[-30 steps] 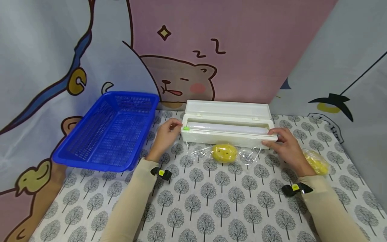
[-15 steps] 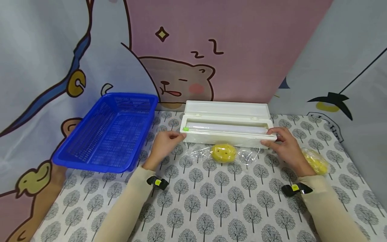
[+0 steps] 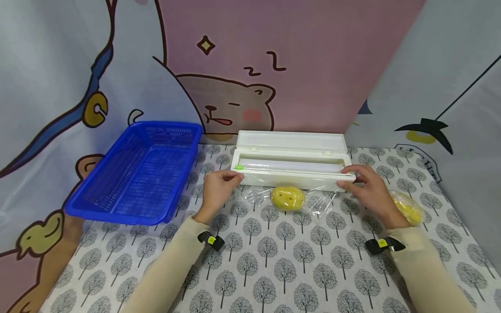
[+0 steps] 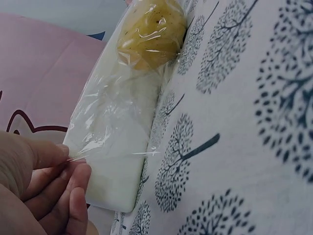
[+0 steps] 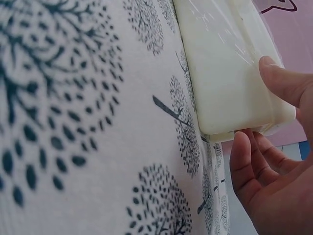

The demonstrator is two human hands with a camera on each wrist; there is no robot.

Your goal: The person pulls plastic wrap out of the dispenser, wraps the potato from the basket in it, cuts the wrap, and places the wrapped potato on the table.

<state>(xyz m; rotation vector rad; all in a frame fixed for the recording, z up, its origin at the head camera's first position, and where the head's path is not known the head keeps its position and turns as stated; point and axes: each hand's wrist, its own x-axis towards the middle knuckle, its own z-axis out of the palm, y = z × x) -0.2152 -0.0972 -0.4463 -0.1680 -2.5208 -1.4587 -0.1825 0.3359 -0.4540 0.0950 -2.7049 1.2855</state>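
Observation:
A white cling film dispenser box [image 3: 291,140] stands against the back wall with its lid up and a film roll [image 3: 291,164] inside. Clear cling film [image 3: 255,195] hangs over its front and lies around a yellow potato [image 3: 288,198] in front of the box. My left hand [image 3: 218,190] pinches the film's edge between thumb and fingers near the box's left front corner; the left wrist view shows the film [image 4: 110,112] drawn taut from the fingertips. My right hand [image 3: 368,191] grips the box's right end, thumb on the front in the right wrist view, fingers round the end.
A blue plastic basket [image 3: 137,182] stands at the left. Partly behind the right forearm lies another yellow item wrapped in film [image 3: 409,208]. A small green slider [image 3: 239,167] sits at the box's left front edge. A tree-print cloth [image 3: 285,269] covers the table.
My left hand has moved from the box's left end slightly right and down to its front corner, pinching the film there. My right hand keeps its grip on the box.

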